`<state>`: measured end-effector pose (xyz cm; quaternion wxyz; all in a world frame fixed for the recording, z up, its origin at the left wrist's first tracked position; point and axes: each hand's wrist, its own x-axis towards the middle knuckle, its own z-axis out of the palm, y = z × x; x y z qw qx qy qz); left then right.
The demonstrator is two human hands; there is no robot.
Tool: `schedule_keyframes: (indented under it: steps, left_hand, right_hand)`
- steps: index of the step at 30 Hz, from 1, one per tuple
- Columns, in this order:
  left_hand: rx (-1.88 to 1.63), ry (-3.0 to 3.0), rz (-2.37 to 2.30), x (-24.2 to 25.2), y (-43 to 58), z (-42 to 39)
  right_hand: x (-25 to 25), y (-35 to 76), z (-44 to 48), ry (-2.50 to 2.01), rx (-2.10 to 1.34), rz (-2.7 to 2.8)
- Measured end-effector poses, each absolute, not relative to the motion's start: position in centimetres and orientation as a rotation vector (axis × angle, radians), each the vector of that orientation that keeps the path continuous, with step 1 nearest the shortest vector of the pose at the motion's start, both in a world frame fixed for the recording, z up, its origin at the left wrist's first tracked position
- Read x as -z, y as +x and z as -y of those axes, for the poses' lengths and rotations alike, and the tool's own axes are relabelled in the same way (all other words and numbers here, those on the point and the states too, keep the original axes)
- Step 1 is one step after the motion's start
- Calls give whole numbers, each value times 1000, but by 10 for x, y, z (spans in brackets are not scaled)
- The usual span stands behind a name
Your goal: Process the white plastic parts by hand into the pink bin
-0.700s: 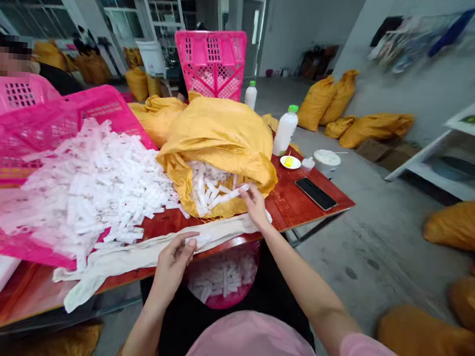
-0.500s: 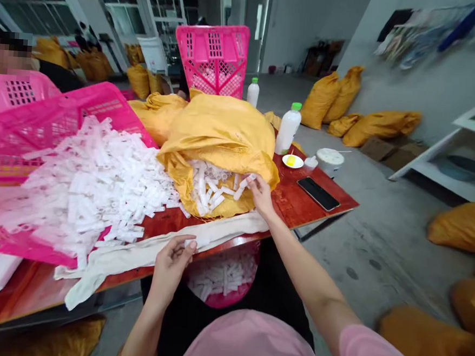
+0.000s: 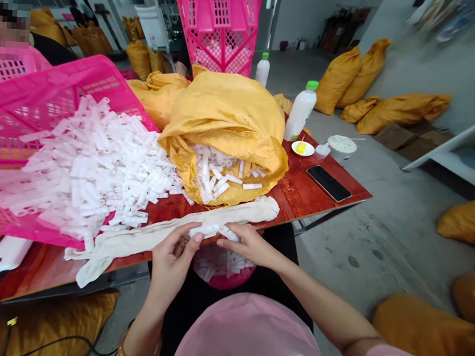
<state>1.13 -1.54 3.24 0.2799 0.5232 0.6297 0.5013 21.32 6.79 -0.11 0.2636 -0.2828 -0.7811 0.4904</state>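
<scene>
My left hand point(image 3: 174, 255) and my right hand point(image 3: 244, 244) meet at the near edge of the red table point(image 3: 301, 196), both pinched on small white plastic tubes point(image 3: 213, 231) held between them. Just below them a pink basket point(image 3: 223, 266) holds more white tubes. Right behind my hands a cream cloth point(image 3: 168, 233) lies along the table edge. Beyond it an open yellow sack point(image 3: 224, 128) spills white tubes. A tipped pink crate point(image 3: 31, 109) at the left pours out a big heap of white tubes point(image 3: 95, 168).
A black phone point(image 3: 329, 183), a small dish point(image 3: 303, 148), a white tub point(image 3: 341, 146) and two white bottles point(image 3: 301, 109) stand on the table's right part. Another pink crate point(image 3: 219, 25) stands behind. Yellow sacks point(image 3: 400, 108) lie on the floor. A person sits at the far left.
My right hand left the sack's mouth with a white tube and came back to my left hand at the table edge. The camera tilted downward.
</scene>
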Motion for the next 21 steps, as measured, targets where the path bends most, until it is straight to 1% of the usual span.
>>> schedule_keyframes:
  steps: [2, 4, 7, 9, 11, 15, 17, 19, 21]
  left_hand:
    - [-1274, 1596, -1700, -36, 11, 20]
    - [-1197, 1729, -1692, -37, 10, 22]
    - [-1036, 1769, -1646, -37, 9, 21]
    - [-973, 1714, -1632, -34, 11, 19]
    - [-996, 1637, -1644, -31, 15, 16]
    - [-1200, 1490, -1664, -29, 15, 14]
    - [-1241, 1493, -1652, -30, 10, 14]
    - [-1184, 1584, -1618, -33, 6, 13]
    - [-1080, 1681, -1590, -37, 6, 12]
  right_hand:
    - [1, 215, -62, -781, -1257, 2205]
    - [2, 217, -61, -812, -1113, 2298]
    - [6, 216, -58, -869, -818, 2466]
    - [7, 212, -55, -906, -717, 2516]
    - [6, 207, -53, -894, -814, 2458]
    - [-2, 205, -55, -736, -1315, 2216]
    - [-6, 208, -56, -668, -1482, 2146]
    - [-6, 210, -55, -607, -1542, 2149]
    - [-4, 210, -53, -656, -1430, 2218]
